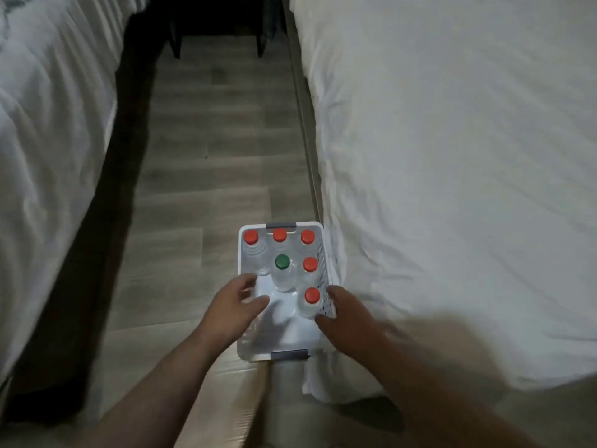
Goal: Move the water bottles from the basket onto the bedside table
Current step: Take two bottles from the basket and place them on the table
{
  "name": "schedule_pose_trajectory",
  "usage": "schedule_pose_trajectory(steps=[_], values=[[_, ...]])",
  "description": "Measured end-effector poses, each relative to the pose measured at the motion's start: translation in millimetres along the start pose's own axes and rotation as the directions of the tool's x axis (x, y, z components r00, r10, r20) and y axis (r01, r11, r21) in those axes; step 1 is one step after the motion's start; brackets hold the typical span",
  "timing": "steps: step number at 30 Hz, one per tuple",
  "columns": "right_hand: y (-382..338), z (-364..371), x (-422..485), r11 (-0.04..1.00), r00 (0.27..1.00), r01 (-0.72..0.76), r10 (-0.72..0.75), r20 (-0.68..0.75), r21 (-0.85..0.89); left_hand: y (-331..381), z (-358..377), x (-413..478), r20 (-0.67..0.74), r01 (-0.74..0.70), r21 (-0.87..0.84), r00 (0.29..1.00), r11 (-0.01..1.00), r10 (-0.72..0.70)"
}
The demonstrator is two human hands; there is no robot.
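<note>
A white plastic basket [325, 270] sits on the wood floor between two beds. Inside it stand several clear water bottles with red caps [312, 295] and one with a green cap [282, 261]. My left hand [237, 305] hovers over the basket's near left part, fingers spread, holding nothing. My right hand [345, 315] is at the basket's near right rim, close to the nearest red-capped bottle; its fingers look loosely curled and blurred, and I see nothing in it. The dark bedside table [219, 24] stands at the far end of the aisle, only its legs and lower part showing.
A bed with white bedding [452, 173] fills the right side, touching the basket's right wall. Another white bed [48, 140] with a dark frame lines the left. The wood floor aisle [219, 150] runs between them toward the table.
</note>
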State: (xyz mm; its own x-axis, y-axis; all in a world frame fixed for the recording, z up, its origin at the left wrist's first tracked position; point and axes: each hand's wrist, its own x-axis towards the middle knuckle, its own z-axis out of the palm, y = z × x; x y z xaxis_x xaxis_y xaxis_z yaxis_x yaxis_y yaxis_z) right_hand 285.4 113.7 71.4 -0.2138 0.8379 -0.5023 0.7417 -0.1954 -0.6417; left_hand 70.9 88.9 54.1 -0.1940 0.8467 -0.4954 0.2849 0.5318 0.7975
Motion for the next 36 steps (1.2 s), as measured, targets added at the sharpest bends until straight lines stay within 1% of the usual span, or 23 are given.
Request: schedule_pose_trajectory(steps=[3, 6, 9, 12, 15, 18, 20, 23, 25, 29, 32, 36], values=[[20.2, 29.5, 42.3, 0.999, 0.998, 0.015, -0.017, -0.057, -0.035, -22.6, 22.8, 57.1, 0.013, -0.087, 0.128, 0.996, 0.988, 0.086], [33.3, 44.9, 63.6, 0.998, 1.0, -0.009, 0.008, -0.021, -0.059, -37.6, 41.9, 94.8, 0.074, -0.148, 0.164, 0.988, 0.975, 0.138], [45.8, 56.6, 76.2, 0.998, 0.999, 0.022, -0.025, -0.048, -0.057, -52.9, 52.3, 120.3, 0.035, -0.206, 0.244, 0.978, 0.948, 0.204], [52.2, 70.7, 81.4, 0.999, 0.993, 0.0, 0.005, -0.121, 0.043, -60.2, 57.4, 130.3, -0.001, -0.229, 0.23, 0.972, 0.946, 0.235], [52.3, 71.2, 76.1, 0.995, 0.984, -0.026, 0.042, -0.171, 0.093, -57.4, 60.1, 120.2, -0.037, -0.255, 0.172, 0.963, 0.951, 0.265], [47.5, 59.5, 58.9, 0.99, 0.974, -0.045, 0.072, -0.217, 0.131, -43.2, 51.3, 90.5, -0.117, -0.246, 0.107, 0.959, 0.963, 0.258], [37.3, 47.7, 38.5, 0.99, 0.973, -0.053, 0.081, -0.217, 0.13, -30.3, 38.6, 63.6, -0.163, -0.22, 0.066, 0.96, 0.973, 0.228], [9.2, 20.5, -0.4, 0.99, 0.977, -0.039, 0.066, -0.205, 0.132, -7.2, 13.2, 18.0, -0.215, -0.182, 0.023, 0.96, 0.983, 0.183], [-10.7, -2.0, -24.4, 0.995, 0.977, -0.022, 0.043, -0.21, 0.099, 11.0, -3.9, -16.4, -0.253, -0.16, 0.026, 0.954, 0.987, 0.161], [-59.8, -55.6, -75.4, 0.996, 0.982, -0.002, 0.018, -0.186, 0.084, 61.0, -43.9, -92.8, -0.362, -0.137, -0.028, 0.925, 0.99, 0.118], [-106.3, -96.4, -123.1, 0.989, 0.988, -0.002, 0.025, -0.153, 0.148, 102.4, -78.1, -152.5, -0.407, -0.115, -0.079, 0.91, 0.99, 0.073], [-157.1, -139.7, -194.2, 0.974, 0.98, 0.076, -0.034, -0.195, 0.212, 166.9, -118.4, -240.7, -0.489, -0.168, -0.113, 0.867, 0.979, 0.092]])
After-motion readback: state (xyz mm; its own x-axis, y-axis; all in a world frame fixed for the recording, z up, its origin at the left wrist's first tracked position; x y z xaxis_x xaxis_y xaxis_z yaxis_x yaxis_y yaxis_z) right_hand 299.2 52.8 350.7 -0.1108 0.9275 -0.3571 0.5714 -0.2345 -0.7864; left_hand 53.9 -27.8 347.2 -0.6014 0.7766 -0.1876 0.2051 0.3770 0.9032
